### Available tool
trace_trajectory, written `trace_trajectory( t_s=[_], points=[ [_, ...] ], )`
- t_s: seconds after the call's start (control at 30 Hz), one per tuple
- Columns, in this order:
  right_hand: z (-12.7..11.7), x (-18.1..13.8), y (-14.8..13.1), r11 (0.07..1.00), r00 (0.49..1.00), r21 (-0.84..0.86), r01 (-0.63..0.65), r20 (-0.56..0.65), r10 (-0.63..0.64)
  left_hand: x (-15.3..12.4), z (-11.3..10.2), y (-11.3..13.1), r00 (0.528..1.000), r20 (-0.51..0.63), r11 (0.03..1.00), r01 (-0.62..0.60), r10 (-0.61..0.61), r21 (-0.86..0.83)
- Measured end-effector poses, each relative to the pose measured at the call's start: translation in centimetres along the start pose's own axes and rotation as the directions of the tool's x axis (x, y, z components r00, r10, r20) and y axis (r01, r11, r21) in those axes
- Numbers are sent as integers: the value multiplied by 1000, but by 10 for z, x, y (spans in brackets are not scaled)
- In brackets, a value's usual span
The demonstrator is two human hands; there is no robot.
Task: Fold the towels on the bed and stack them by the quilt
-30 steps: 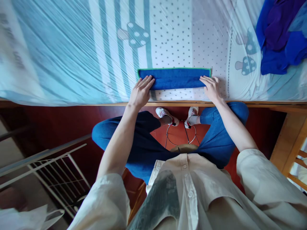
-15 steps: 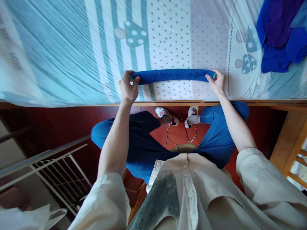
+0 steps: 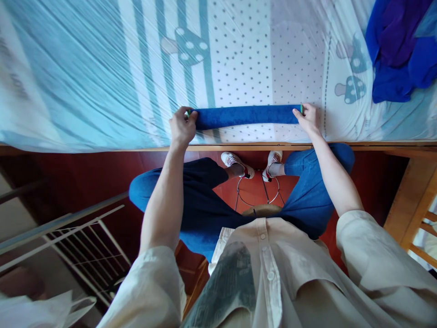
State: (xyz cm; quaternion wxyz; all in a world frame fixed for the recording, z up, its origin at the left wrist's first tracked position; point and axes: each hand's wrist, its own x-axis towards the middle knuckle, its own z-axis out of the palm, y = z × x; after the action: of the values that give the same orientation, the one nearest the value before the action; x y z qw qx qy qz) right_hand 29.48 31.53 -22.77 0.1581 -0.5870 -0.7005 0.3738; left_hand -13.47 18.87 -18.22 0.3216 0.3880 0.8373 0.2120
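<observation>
A long, narrow strip of folded blue cloth (image 3: 244, 117) with green edging at both ends stretches between my hands near the front edge of the bed. My left hand (image 3: 182, 125) pinches its left end between thumb and fingers. At the other end, my right hand (image 3: 308, 119) grips the cloth the same way. The strip looks fairly straight and lies over the patterned bedsheet (image 3: 239, 54); whether its whole length touches the sheet I cannot tell.
A heap of blue and purple cloth (image 3: 392, 59) lies on the bed at the upper right. A wooden bed rail (image 3: 252, 147) runs along the near edge. At the lower left stands a white metal rack (image 3: 92, 246). Wooden furniture (image 3: 409, 200) is on the right.
The blue cloth strip has come slightly closer to me, and its middle has flattened from an upward bow to nearly straight. Both hands keep hold of its ends.
</observation>
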Motion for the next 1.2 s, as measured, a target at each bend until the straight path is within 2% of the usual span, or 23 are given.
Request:
trace_trajectory(
  t_s=[0.3,0.47,0.63,0.8,1.0,1.1,1.2],
  points=[
    [3,3,9,999,999,-28,42,9,-42,0,-1,1,1000,-8,998,1,-1,60],
    [6,4,13,999,999,-30,35,1,-35,0,-1,0,1000,30,1000,-2,2,19],
    [3,1,8,990,1000,-140,6,-9,-7,1,-3,-2,1000,11,999,26,-26,38],
    [-4,3,-21,959,996,-276,65,-43,-80,-4,-10,-1,996,44,997,81,-81,11],
    [8,6,-82,898,956,-331,289,143,-255,-6,-7,6,980,69,974,196,-189,-114],
    [12,2,-108,888,931,-295,352,207,-301,-5,-6,10,971,69,956,240,-231,-167],
    [15,2,-129,890,909,-241,387,259,-326,-5,-9,19,962,115,917,270,-247,-292]
  ],
)
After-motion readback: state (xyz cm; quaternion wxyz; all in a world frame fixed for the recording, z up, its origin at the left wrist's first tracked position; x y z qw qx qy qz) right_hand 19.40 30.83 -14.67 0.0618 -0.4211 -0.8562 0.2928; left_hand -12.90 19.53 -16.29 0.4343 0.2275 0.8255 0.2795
